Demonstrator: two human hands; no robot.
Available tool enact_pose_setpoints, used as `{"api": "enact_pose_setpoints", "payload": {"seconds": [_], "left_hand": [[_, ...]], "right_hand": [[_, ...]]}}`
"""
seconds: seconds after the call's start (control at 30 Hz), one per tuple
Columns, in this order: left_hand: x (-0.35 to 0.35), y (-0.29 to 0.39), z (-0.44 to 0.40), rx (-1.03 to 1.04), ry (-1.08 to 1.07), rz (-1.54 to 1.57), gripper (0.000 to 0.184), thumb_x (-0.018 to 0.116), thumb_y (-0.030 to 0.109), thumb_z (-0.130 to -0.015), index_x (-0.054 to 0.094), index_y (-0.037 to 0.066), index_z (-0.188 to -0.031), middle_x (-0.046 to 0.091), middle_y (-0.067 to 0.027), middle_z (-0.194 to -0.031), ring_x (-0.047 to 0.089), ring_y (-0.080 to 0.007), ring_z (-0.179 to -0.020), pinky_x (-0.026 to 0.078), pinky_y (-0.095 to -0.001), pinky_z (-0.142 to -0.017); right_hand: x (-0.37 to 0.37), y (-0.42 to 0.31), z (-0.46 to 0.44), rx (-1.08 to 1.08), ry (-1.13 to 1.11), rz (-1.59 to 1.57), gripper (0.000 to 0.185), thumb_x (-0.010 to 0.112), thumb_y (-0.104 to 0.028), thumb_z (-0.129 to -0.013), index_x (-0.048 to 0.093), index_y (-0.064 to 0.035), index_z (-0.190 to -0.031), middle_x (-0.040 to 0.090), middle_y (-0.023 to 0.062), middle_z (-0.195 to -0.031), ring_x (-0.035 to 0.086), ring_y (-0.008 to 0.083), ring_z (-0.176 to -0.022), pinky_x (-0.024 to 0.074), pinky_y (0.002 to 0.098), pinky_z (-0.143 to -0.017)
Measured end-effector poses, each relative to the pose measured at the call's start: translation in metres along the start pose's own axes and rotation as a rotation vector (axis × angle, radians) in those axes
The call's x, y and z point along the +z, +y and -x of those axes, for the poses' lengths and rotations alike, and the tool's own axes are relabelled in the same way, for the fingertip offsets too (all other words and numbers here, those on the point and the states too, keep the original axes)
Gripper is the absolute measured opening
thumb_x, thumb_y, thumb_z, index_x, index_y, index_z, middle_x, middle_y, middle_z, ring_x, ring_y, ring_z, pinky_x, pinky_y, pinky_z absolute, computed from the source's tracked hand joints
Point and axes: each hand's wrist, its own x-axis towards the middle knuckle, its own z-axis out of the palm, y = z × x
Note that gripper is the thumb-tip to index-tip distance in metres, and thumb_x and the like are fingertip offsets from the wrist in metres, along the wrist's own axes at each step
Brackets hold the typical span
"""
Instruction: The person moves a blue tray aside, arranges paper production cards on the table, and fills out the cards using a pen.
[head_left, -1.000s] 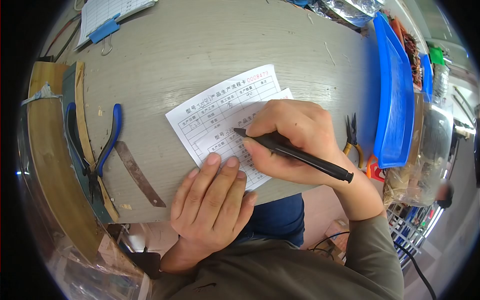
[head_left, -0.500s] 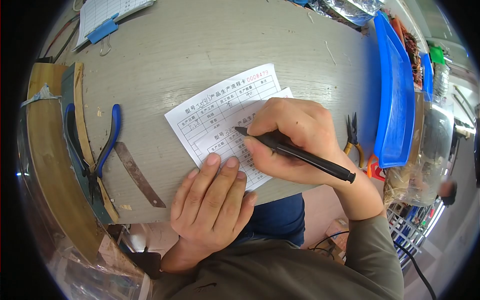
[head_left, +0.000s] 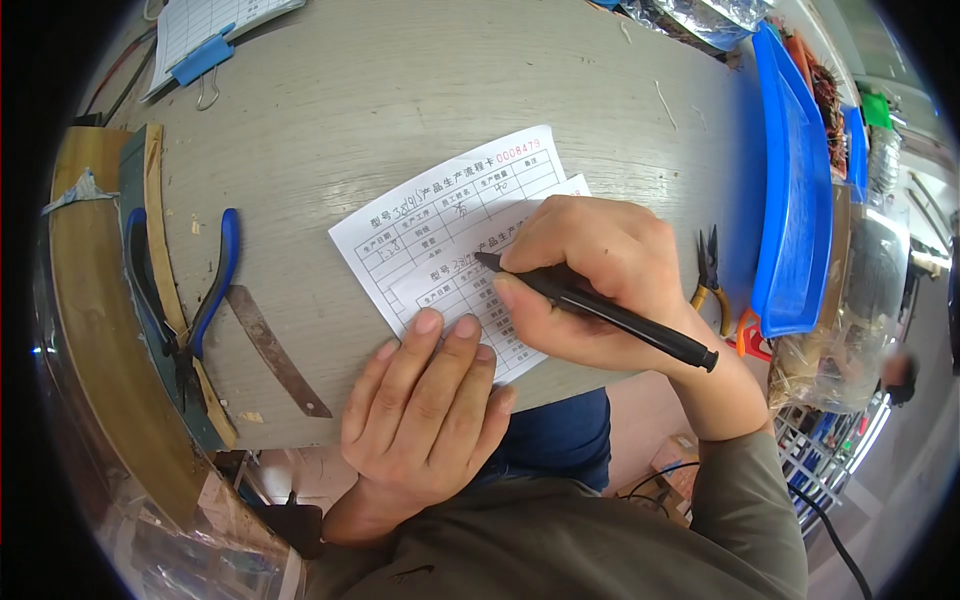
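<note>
Right hand [head_left: 622, 262] pinches a pen [head_left: 645, 325] over the top form [head_left: 503, 335]; left hand [head_left: 415, 430] (empty, fingers [head_left: 447, 367] slightly parted) touches its near side.

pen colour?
The pen is black, at least on the parts that show; best seen in the head view, the only one.

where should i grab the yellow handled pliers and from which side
Best taken by the yellow handles, probably from above and from the person's side: the pliers lie with their jaws pointing away from the person and the handles spread back towards them. The blue tray sits close by on the right, so that side looks tighter.
</note>
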Motion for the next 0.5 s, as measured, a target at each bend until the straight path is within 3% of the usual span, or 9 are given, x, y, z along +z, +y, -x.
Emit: {"api": "enact_pose_setpoints", "payload": {"seconds": [0.5], "left_hand": [[-0.0007,0.0002,0.0001,0.002,-0.005,-0.008,0.030,0.066,0.035,-0.102,0.075,0.007,-0.110,0.076,-0.0100,-0.124,0.071,-0.0334,-0.121,0.053,-0.0466,-0.098]], "right_hand": [[0.0006,0.0007,-0.0001,-0.016,0.020,0.008,0.018,0.081,-0.002,-0.079,0.066,-0.0049,-0.087,0.069,0.0077,-0.077,0.067,0.0211,-0.064,0.0507,0.0310,-0.056]]}}
